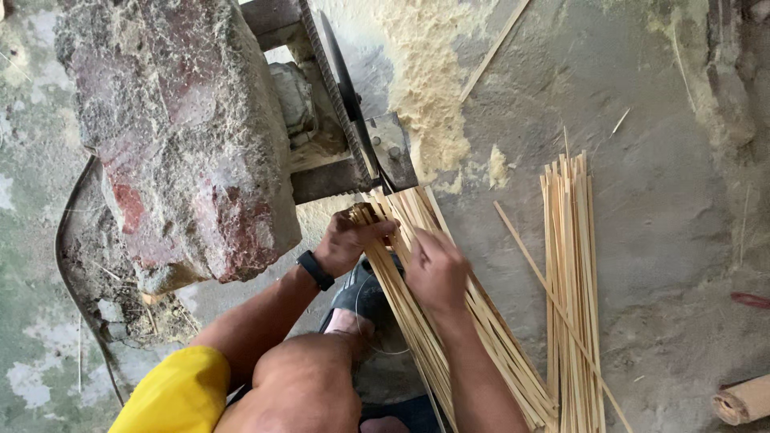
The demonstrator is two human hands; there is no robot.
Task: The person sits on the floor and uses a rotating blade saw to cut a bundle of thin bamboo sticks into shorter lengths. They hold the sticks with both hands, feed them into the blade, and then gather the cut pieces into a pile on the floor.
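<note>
Two hands (pixel 350 239) (pixel 437 271) grip one strip bundle (pixel 473 321).

left hand (pixel 346 240) – grips bamboo strip bundle (pixel 449 321) | right hand (pixel 437 273) – on bundle | saw blade (pixel 349 100) near tips

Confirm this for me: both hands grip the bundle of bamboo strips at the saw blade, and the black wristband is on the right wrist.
Not quite. The head view shows the black wristband on the left wrist. Otherwise correct: the left hand and right hand both grip the bundle of bamboo strips by the saw blade.
</note>
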